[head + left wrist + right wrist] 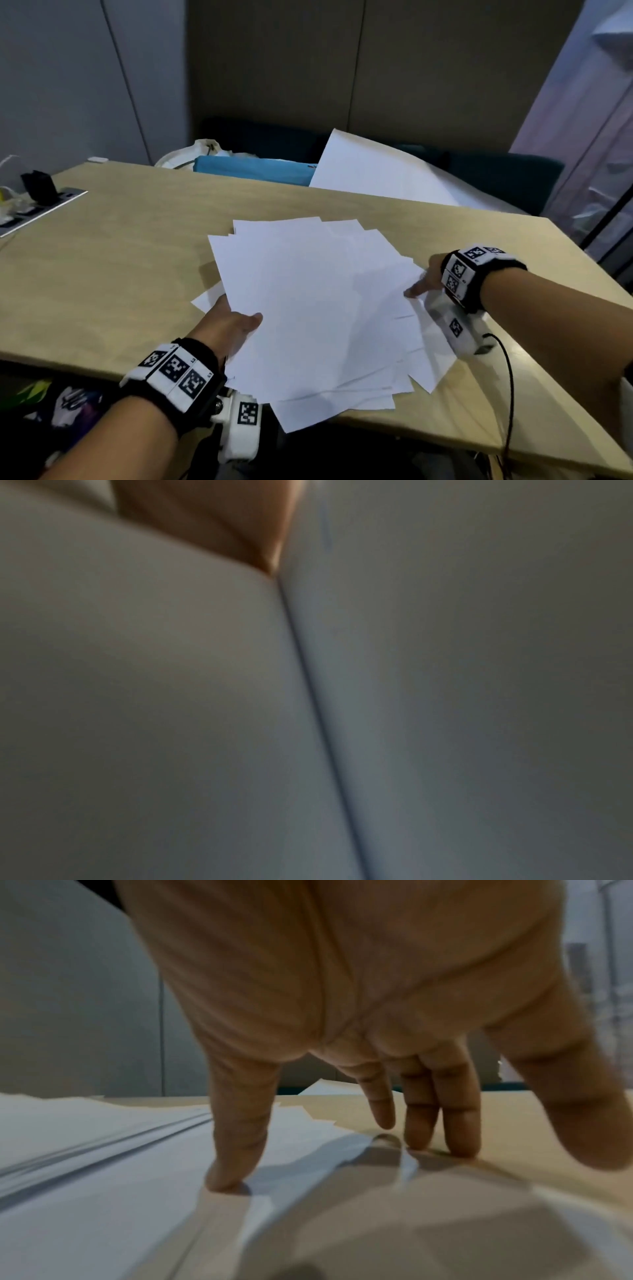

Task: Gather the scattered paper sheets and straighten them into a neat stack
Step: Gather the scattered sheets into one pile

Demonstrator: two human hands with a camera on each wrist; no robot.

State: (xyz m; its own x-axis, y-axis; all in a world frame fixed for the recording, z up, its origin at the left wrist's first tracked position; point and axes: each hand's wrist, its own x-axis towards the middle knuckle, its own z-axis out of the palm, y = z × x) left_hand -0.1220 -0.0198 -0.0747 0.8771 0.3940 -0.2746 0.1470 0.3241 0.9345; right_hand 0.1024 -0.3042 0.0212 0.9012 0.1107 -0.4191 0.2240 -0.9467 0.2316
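Wooden table (pixel 120 260), broad and pale, bearing everything. Beyond its far edge, leaning on a dark sofa (pixel 507 178), one big white sheet (pixel 376 171) beside a blue bag (pixel 253 169); at the far left, a grey power strip (pixel 41 209).

Near the front edge, overhanging a little, the paper sheets (pixel 318 308): pulled together into one loose fan, corners still splayed in several directions, likely so both sides can be squared next.

Left hand (pixel 229 325) gripping the pile's near-left edge, thumb on top, fingers hidden beneath, seemingly to anchor and lift it. In the left wrist view, only blurred paper and a strip of skin.

Right hand (pixel 424 281) spread and relaxed at the pile's right edge, grasping nothing; thumb tip (pixel 226 1180) pressing a sheet, two fingertips (pixel 459 1148) touching the table just beside the curled paper edge, probably to nudge it inward.
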